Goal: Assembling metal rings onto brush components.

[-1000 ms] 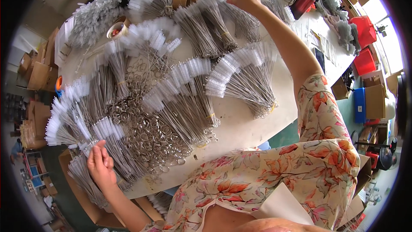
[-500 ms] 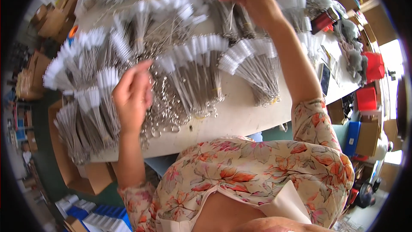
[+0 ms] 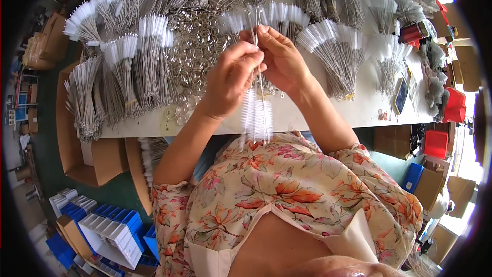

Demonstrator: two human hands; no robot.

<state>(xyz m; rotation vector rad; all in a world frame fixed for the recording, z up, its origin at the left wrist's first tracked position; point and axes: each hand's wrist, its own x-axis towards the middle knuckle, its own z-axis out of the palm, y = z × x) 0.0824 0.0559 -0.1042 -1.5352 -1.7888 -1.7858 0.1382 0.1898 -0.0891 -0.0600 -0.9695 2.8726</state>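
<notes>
Both hands meet in front of me above the table's near part, pinching the thin wire stems of a few white-bristled wire brushes [image 3: 256, 115]. The bristle ends hang down toward my blouse, while the wire ends stick up above the fingers. My left hand [image 3: 229, 77] is closed around the stems from the left. Its fingers touch those of my right hand [image 3: 283, 60], which pinches the wires a little higher. How many brushes are held is hard to make out. Just left of the hands lies a spread of silvery metal rings [image 3: 193, 46].
Bundles of similar brushes [image 3: 148, 56] stand along the left of the table [image 3: 302, 118]. Another fanned bundle [image 3: 335, 54] is to the right. A phone [image 3: 401, 94] and a dark red cylinder [image 3: 413, 32] lie farther right. Below left are a cardboard box [image 3: 82, 159] and plastic bins [image 3: 110, 236].
My right hand has come back from the table's far side to meet my left hand at the middle. Brushes now hang between them. The view has shifted too.
</notes>
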